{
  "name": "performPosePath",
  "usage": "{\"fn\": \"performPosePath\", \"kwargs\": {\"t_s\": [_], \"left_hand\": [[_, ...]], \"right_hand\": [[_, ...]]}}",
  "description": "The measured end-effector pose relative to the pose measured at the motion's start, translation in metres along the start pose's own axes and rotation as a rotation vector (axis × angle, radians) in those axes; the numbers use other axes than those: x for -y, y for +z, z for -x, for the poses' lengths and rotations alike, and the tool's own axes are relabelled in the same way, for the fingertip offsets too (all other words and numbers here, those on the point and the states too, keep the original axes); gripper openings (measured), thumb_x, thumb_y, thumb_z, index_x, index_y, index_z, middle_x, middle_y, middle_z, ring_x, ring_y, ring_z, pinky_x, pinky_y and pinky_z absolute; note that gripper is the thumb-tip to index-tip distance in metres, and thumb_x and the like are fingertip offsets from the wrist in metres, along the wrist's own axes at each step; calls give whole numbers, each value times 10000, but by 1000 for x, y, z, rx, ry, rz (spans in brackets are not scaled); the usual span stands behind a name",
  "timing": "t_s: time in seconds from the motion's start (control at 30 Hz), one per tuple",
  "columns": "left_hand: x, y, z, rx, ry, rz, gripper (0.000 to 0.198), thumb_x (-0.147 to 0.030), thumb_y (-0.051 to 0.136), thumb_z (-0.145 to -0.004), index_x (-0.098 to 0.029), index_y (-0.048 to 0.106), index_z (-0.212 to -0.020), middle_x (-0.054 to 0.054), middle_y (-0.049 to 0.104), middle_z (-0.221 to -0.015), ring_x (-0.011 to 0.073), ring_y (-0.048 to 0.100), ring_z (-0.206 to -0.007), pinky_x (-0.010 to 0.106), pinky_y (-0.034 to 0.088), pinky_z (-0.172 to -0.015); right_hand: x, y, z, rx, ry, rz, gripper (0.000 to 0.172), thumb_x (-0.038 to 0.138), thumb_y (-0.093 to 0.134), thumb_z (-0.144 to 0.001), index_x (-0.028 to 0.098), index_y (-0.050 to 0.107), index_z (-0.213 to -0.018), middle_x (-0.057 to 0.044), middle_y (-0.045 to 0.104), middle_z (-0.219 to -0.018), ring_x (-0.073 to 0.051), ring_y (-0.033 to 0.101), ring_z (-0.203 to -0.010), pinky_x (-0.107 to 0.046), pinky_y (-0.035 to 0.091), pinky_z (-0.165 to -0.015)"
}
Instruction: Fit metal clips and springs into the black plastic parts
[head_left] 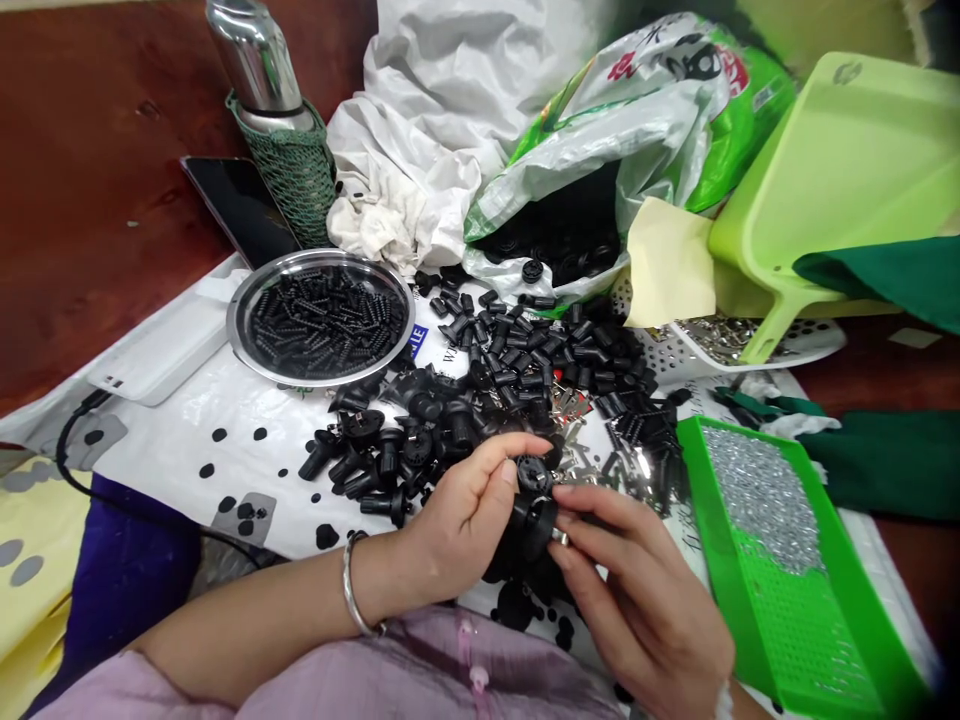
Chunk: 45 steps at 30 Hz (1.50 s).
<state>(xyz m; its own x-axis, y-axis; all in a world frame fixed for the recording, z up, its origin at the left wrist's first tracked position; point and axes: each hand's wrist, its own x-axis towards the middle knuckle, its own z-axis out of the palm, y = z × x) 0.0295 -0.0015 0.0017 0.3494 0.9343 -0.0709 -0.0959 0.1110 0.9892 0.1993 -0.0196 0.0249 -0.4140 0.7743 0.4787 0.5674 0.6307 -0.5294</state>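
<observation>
Grip on the left (461, 520): clamped on a round-faced black plastic part (533, 477); right grip (645, 575) pinches a shiny metal tab (559, 537).

Near the view's middle, toward five o'clock, we see a round black plastic socket-like piece (533, 475) held with its face, marked by small recesses, turned up toward us. Just off its six o'clock side we make out a thin-edged black plastic disc (541, 527), also held, tipped steeply so that we see it nearly edge-on. Beside the disc, between three and four o'clock, a small shiny silver metal tip (559, 537) shows. We cannot tell whether these parts are joined.
</observation>
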Motion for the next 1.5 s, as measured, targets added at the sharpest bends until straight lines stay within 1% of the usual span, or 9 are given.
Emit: {"fn": "performPosePath", "kwargs": {"t_s": [0.1, 0.27, 0.43, 0.63, 0.73, 0.87, 1.0, 1.33, 1.5], "left_hand": [[4, 0, 1, 15, 40, 13, 352, -311, 266, -953, -196, 426, -1244, -30, 419, -643, 73, 337, -492, 190, 324, -459], [5, -4, -1, -5, 63, 108, 336, -333, 364, -928, -205, 430, -1231, -27, 422, -715, 62, 397, -537, 177, 381, -495], [0, -10, -3, 42, -146, 315, 323, -292, 622, -781, -132, 549, -1052, 15, 564, -763, 74, 526, -577, 170, 437, -502], [5, -10, -1, 111, -225, 220, 290, -327, 596, -795, -108, 609, -985, 7, 591, -611, 65, 515, -471, 168, 428, -465], [3, -10, 1, 169, -75, -26, 297, -311, 532, -843, -125, 590, -1066, 30, 611, -702, 93, 551, -555, 191, 467, -505], [-4, -13, 2, 300, 282, -552, 302, -232, 490, -878, -145, 531, -1164, 91, 626, -983, 160, 588, -862, 276, 500, -774], [-3, -16, 2, 275, 452, -769, 316, -184, 431, -900, -146, 462, -1212, 100, 614, -1072, 164, 581, -965, 284, 493, -846], [-4, -14, 1, 178, 549, -883, 267, -226, 429, -910, -128, 481, -1153, 90, 644, -999, 151, 611, -897, 256, 511, -802], [-5, -11, 1, 248, 501, -915, 235, -243, 407, -916, -124, 512, -1090, 87, 649, -919, 163, 620, -809, 272, 519, -733]], "right_hand": [[-3, 1, 3, 13, 126, -158, 211, 44, 533, -805, 167, 597, -964, -108, 537, -1064, -186, 560, -970, -293, 507, -778], [-5, -1, 5, 23, 162, -168, 216, 47, 567, -803, 167, 599, -980, -70, 539, -985, -139, 564, -885, -234, 482, -738], [-9, -1, 4, -33, 163, -121, 249, 37, 565, -803, 173, 600, -1009, -55, 573, -942, -124, 581, -826, -219, 484, -702], [-8, -8, 5, -28, 48, -27, 262, 16, 529, -802, 140, 586, -1025, -77, 586, -933, -122, 589, -830, -209, 498, -703], [-7, -12, 4, -35, -30, 18, 250, 20, 517, -803, 128, 583, -1019, -85, 603, -903, -126, 603, -804, -209, 515, -687], [-11, -13, 4, -43, -103, 60, 249, 33, 511, -799, 133, 586, -1014, -92, 636, -863, -144, 627, -774, -229, 541, -648], [-15, -9, 8, -37, -173, 61, 283, 6, 496, -785, 134, 580, -1024, -101, 651, -873, -161, 635, -822, -260, 552, -703], [-16, -11, 14, -31, -58, 26, 191, 72, 515, -831, 115, 594, -999, -111, 641, -905, -157, 631, -836, -240, 546, -723], [-19, -8, 18, -55, -141, 92, 188, 73, 514, -831, 143, 586, -989, -93, 657, -854, -159, 638, -776, -255, 553, -667]]}}
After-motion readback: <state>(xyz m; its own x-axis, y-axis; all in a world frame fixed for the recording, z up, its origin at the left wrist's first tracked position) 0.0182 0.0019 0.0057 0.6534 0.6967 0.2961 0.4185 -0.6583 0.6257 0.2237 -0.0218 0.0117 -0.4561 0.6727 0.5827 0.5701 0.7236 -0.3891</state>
